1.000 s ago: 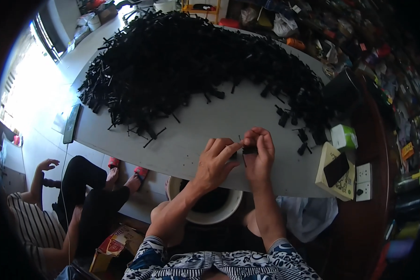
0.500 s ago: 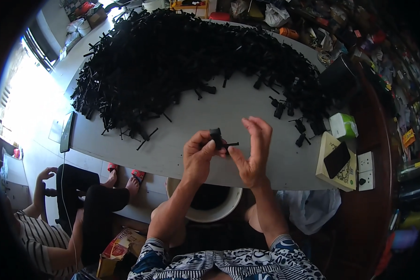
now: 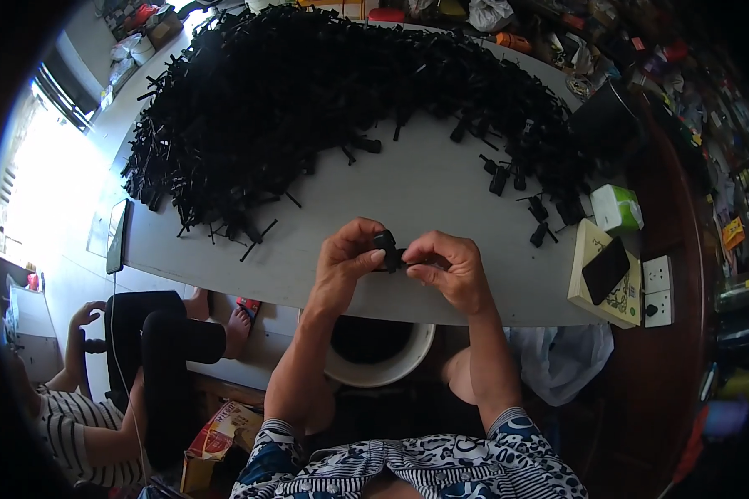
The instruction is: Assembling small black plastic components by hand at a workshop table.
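Over the near edge of the grey table (image 3: 341, 191), my left hand (image 3: 347, 258) grips a small black plastic part (image 3: 386, 243) with a blocky head. My right hand (image 3: 448, 264) closes thumb and fingers on the thin stem at the right side of that same part. The stem is mostly hidden by those fingers. A large heap of similar black parts (image 3: 250, 108) curves across the far and left side of the table. A few loose ones, such as a black piece (image 3: 498, 179), lie to the right.
Below the table edge stands a white bucket (image 3: 424, 349) with dark contents. At right are a tissue pack (image 3: 616, 209), a box (image 3: 587, 274) with a phone (image 3: 606, 271) on it, a power strip (image 3: 657, 291) and a plastic bag (image 3: 558, 362). Another person (image 3: 100, 416) sits at left.
My right hand's fingers, spread and raised before, have come down and closed on the part's stem. My left hand keeps its hold. The view has shifted slightly.
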A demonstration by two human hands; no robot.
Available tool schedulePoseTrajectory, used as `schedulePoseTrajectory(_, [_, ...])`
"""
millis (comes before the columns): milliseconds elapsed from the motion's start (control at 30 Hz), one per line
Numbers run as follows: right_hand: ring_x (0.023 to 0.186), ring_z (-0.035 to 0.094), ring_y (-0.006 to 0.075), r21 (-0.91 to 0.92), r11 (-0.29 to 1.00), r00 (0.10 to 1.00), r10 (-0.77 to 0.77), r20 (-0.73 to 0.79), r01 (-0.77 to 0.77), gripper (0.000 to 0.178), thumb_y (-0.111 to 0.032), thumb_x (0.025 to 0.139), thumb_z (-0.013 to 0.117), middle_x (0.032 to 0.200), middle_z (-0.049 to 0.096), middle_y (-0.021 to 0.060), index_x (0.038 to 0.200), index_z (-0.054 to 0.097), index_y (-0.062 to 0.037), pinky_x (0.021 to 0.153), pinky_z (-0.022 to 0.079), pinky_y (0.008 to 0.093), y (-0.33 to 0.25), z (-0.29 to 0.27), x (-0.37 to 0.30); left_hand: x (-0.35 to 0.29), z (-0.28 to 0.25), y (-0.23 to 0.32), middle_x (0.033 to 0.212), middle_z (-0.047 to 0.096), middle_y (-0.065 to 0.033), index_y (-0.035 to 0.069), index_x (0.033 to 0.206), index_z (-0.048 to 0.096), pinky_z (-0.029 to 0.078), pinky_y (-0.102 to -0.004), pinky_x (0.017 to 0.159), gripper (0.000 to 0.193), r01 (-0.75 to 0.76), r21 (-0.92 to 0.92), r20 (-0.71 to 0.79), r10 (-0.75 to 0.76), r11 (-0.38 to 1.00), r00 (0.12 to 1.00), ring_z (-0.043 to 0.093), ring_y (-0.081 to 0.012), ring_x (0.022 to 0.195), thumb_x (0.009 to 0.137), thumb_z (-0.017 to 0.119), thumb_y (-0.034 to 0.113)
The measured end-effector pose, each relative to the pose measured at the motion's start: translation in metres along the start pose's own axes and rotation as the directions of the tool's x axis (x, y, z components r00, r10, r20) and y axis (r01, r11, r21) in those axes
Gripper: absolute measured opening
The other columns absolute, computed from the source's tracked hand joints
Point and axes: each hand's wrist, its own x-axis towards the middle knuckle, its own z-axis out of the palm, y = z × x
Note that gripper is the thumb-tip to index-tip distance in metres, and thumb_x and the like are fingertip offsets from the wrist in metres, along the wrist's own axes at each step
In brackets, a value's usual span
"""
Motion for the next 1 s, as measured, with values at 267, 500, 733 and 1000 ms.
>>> schedulePoseTrajectory(267, [0.056,0.047,0.0031,0.511,0.827,0.971,0.229,0.075,-0.235,0.028,-0.008,0.067,0.077,0.070,0.053,-0.0015,0.081,0.053,-0.0054,0.046,0.034,0.0154,0.024,0.003,-0.001,0.000,0.006,-0.006,0.081,0.056,0.0004,0.001,0.095,0.057,0.045,-0.0217,0.072,0.018,0.048,0.134,0.137,-0.066,0.990,0.988,0.054,-0.0072,0.077,0.078,0.060,-0.002])
schedulePoseTrajectory(500, [0.049,0.043,0.0015,0.578,0.718,0.901,0.427,0.074,-0.388,0.021,-0.008,0.071,0.075,0.064,0.052,-0.0032,0.078,0.056,-0.0041,0.041,0.031,0.0152,0.009,0.012,-0.003,-0.003,0.005,-0.010,0.083,0.056,-0.0028,-0.001,0.091,0.055,0.043,-0.0220,0.071,0.019,-0.138,0.301,0.068,0.123,0.943,0.990,0.053,-0.0086,0.077,0.074,0.060,-0.008])
schedulePoseTrajectory(733, [0.047,0.036,0.0014,0.612,0.727,0.876,0.469,-0.113,-0.310,0.015,-0.017,0.082,0.066,0.062,0.048,-0.0053,0.078,0.057,-0.0064,0.041,0.028,0.0160,0.010,0.039,-0.006,-0.008,0.018,-0.009,0.080,0.056,-0.0059,-0.002,0.087,0.054,0.045,-0.0250,0.070,0.018,-0.269,0.539,-0.013,0.327,0.798,0.945,0.054,-0.0134,0.074,0.071,0.060,-0.008])
schedulePoseTrajectory(1000, [0.048,0.033,0.0004,0.660,0.721,0.875,0.440,-0.201,-0.211,0.020,-0.023,0.091,0.053,0.062,0.040,-0.0070,0.076,0.049,-0.0101,0.042,0.029,0.0163,0.008,0.055,-0.006,-0.012,0.036,-0.009,0.071,0.055,-0.0125,-0.002,0.083,0.054,0.044,-0.0316,0.057,0.019,-0.403,0.892,0.188,0.646,0.203,0.740,0.055,-0.0260,0.063,0.067,0.063,-0.008])
